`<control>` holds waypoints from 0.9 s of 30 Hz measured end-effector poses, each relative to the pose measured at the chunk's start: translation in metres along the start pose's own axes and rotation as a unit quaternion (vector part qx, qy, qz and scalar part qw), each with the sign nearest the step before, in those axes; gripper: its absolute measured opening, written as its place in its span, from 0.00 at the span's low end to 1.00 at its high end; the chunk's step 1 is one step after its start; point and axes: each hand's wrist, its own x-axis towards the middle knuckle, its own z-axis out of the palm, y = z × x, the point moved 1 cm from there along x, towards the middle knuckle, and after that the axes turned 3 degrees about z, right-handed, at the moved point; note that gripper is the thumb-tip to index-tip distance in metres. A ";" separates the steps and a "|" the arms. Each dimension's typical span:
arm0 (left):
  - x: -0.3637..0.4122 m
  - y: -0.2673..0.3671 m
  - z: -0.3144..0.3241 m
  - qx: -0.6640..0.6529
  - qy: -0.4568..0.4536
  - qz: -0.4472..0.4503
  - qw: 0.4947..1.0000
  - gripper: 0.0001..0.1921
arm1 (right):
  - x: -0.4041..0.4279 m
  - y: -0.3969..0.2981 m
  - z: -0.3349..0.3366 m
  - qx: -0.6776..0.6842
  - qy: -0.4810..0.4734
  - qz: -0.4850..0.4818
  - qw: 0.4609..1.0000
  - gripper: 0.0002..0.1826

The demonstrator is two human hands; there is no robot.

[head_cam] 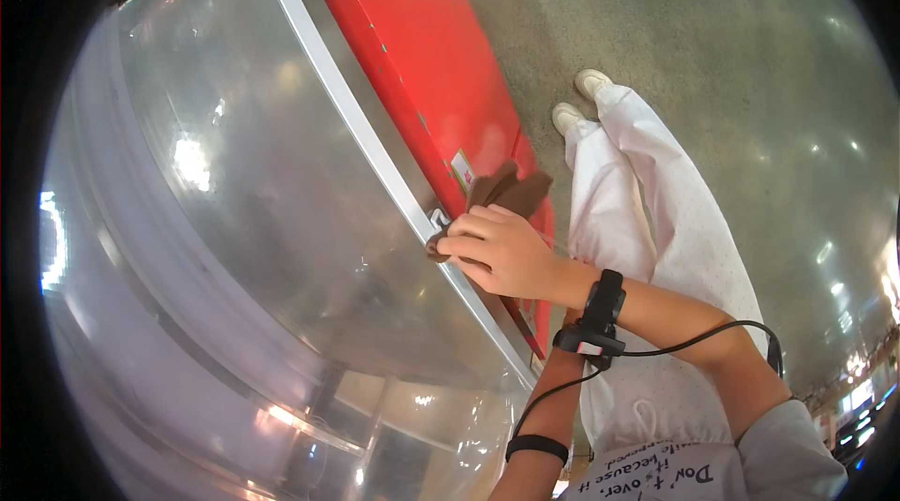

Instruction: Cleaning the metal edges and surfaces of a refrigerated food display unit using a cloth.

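Observation:
My right hand (492,248) is closed on a dark brown cloth (517,192), whose loose folds stick out above the knuckles. Part of the cloth, under the fingertips, is against the pale metal edge strip (373,149) of a large, clear, curved panel, beside a small white clip (439,218). My left forearm (545,402) comes up from below and passes under the right wrist; the left hand is hidden behind the right arm. Black straps with cables are around both arms.
The shiny clear panel (295,220) takes up the left side, with lights reflected in it. A scuffed red metal cabinet side (436,58) with a small sticker (462,169) runs along its edge. My legs (661,170) and pale shoes stand on the grey floor (738,44).

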 end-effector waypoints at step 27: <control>-0.024 0.042 -0.028 0.008 0.054 -0.034 0.998 0.17 | -0.019 -0.004 -0.004 -0.148 -0.004 0.048 0.988 0.09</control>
